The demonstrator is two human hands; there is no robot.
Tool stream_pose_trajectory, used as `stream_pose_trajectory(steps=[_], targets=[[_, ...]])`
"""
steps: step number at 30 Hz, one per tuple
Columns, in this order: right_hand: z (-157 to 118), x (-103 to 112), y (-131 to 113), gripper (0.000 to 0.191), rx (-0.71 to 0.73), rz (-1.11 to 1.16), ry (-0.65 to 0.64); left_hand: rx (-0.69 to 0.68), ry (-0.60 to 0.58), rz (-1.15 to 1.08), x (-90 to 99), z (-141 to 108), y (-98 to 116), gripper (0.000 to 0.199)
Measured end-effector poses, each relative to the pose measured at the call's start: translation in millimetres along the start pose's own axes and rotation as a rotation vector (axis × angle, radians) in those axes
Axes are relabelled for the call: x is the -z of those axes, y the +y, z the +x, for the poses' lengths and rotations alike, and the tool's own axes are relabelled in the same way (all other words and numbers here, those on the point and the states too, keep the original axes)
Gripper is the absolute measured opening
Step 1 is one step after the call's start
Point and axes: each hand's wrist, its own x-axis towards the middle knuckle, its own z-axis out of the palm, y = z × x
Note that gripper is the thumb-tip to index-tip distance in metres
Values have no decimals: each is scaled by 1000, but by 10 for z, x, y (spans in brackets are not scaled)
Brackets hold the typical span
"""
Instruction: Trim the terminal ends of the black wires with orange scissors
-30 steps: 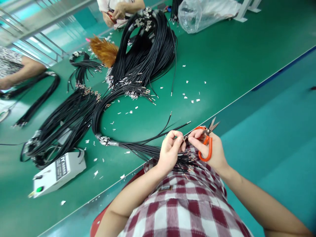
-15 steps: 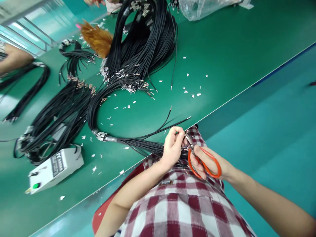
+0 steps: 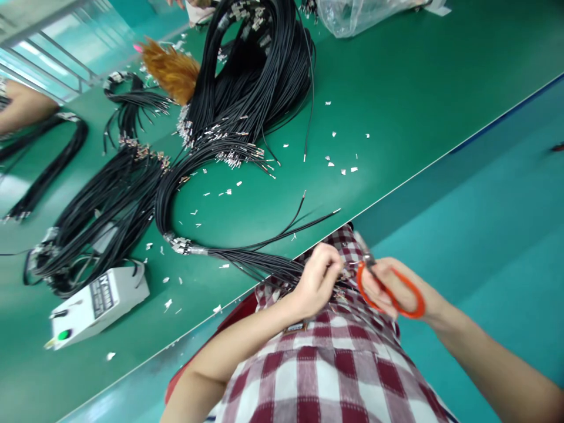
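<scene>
My left hand (image 3: 318, 278) is closed over the end of a black cable bundle (image 3: 259, 258), at the table's front edge above my lap; its fingertips press together, and what they pinch is too small to tell. To the right, my right hand (image 3: 390, 288) grips scissors with orange handles (image 3: 412, 294), their blades pointing up and away from my left hand. A silvery tie (image 3: 183, 245) gathers the bundle on the green table, and its other end curves back towards a large heap of black cables (image 3: 282, 76). A few loose cable ends stick out above my left hand.
The green table (image 3: 396, 76) carries scattered white scraps (image 3: 343, 171). A white box with a green button (image 3: 101, 299) stands at the left, beside more cables (image 3: 110, 200). Behind are a brown feathery thing (image 3: 170, 70) and a plastic bag (image 3: 352, 14). Someone's arm (image 3: 29, 108) shows at far left.
My right hand has moved right with the scissors, away from my left hand. My left hand has shifted slightly right and down.
</scene>
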Motion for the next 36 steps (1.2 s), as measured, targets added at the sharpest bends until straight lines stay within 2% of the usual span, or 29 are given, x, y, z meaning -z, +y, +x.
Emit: stream_pose_trajectory(steps=[1, 2, 3, 5, 7, 8, 10, 12, 14, 16, 20, 23, 26, 28, 30, 33, 36], targets=[[-40, 90, -29, 62, 66, 0, 32, -38, -157, 61, 52, 8, 23, 27], [-64, 171, -58, 62, 103, -1, 90, -68, -244, 102, 109, 45, 41, 29], [-71, 235, -86, 62, 129, -1, 132, -89, -234, 126, 164, 113, 48, 29], [-27, 301, -138, 62, 154, -35, 201, -142, -18, 294, 252, 326, 13, 29], [77, 294, -188, 57, 165, -105, 291, -164, 97, 560, 290, 579, -85, 12], [140, 274, -213, 53, 176, -145, 358, -149, 102, 698, 290, 693, -145, 6], [264, 229, -255, 46, 208, -210, 484, -134, 73, 900, 271, 849, -257, 9], [365, 198, -274, 41, 249, -235, 575, -187, 74, 976, 250, 884, -317, 15], [436, 182, -262, 36, 291, -204, 633, -283, 117, 942, 243, 812, -306, 18], [482, 166, -229, 30, 329, -145, 640, -375, 147, 839, 244, 683, -235, 17], [524, 95, -171, 22, 379, 6, 528, -417, 121, 597, 230, 432, -21, 17], [528, 22, -160, 21, 386, 118, 474, -333, 135, 436, 200, 314, 124, 14], [533, -76, -116, 23, 401, 156, 462, -121, 142, 247, 172, 239, 218, 10], [548, -161, -33, 25, 430, 178, 469, 36, 187, 74, 155, 202, 251, 13], [573, -247, 83, 27, 437, 177, 461, 136, 253, -97, 143, 173, 270, 16], [602, -320, 218, 28, 401, 157, 436, 158, 291, -204, 138, 141, 295, 17], [590, -295, 190, 25, 464, 183, 457, 128, 256, -159, 144, 118, 319, 18]])
